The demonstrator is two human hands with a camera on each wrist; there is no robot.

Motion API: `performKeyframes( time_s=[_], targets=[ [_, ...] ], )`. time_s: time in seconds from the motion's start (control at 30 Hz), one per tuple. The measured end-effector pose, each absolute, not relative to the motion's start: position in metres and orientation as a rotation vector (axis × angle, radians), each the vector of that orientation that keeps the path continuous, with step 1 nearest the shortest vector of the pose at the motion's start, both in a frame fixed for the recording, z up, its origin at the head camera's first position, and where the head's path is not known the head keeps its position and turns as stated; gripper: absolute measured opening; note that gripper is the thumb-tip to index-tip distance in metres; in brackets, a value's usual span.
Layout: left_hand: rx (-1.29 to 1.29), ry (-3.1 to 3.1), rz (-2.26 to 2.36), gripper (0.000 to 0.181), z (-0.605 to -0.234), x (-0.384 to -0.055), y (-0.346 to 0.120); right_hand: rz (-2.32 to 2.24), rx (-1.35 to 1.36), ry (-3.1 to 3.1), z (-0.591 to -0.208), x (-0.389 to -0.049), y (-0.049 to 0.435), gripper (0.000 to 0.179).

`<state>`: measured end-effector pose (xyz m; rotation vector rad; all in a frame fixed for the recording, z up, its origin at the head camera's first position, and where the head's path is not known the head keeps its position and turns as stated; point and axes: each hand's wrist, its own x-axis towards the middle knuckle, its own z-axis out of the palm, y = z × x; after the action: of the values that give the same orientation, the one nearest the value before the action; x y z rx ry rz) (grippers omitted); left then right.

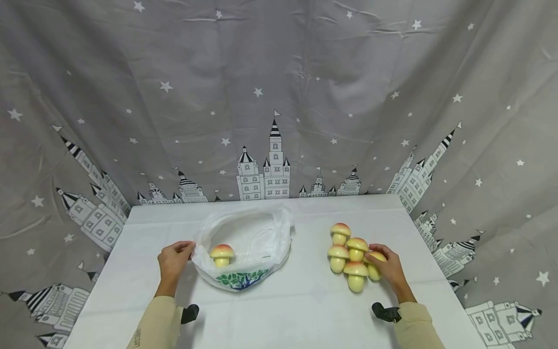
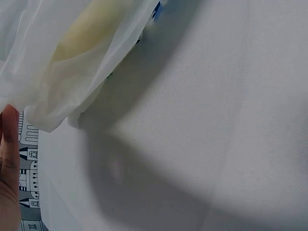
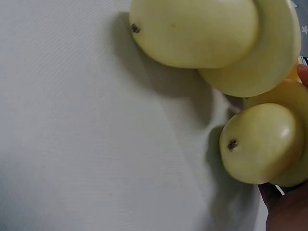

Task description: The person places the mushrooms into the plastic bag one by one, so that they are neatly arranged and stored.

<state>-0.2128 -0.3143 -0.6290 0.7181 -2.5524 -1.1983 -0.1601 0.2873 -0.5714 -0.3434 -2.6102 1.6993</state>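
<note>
My left hand (image 1: pixel 173 261) pinches the left rim of a white plastic bag (image 1: pixel 285 232) printed with a green and blue tree. The bag lies with its mouth spread wide, and one toy mushroom (image 1: pixel 222 251) with a red-yellow cap rests inside. Through the thin plastic, a yellowish shape (image 2: pixel 91 29) shows in the left wrist view. On the right, my right hand (image 1: pixel 391 267) grips the rightmost toy mushroom (image 1: pixel 374 272) of a cluster by its cap. Its pale stem (image 3: pixel 260 144) faces the right wrist camera, beside another mushroom (image 3: pixel 192 33).
Several more toy mushrooms (image 1: pixel 337 257) stand close together just left of my right hand. A white cloth (image 1: pixel 305 310) covers the table. Behind it hangs a grey curtain (image 1: pixel 196 121) with stars and castles.
</note>
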Motion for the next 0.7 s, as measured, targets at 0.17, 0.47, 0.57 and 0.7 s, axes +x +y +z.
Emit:
performKeyframes(
  time_s=[0.17,0.47,0.57,0.7],
  targets=[
    [0.713,-2.549,-1.200,0.035,-0.627,-0.212,-0.313,1.672,-0.388,-2.633,-0.576,-0.157,0.290,0.051],
    [0.668,-2.581,-1.335,0.041,-0.582,-0.195,-0.300,1.713,-0.364,-2.588,-0.583,-0.154,0.290,0.044],
    [0.670,-2.557,-1.398,0.038,-0.565,-0.190,-0.293,1.725,-0.371,-2.605,-0.582,-0.154,0.291,0.040],
    [0.717,-2.571,-1.388,0.034,-0.556,-0.187,-0.287,1.731,-0.319,-2.651,-0.580,-0.151,0.293,0.040]
  ],
)
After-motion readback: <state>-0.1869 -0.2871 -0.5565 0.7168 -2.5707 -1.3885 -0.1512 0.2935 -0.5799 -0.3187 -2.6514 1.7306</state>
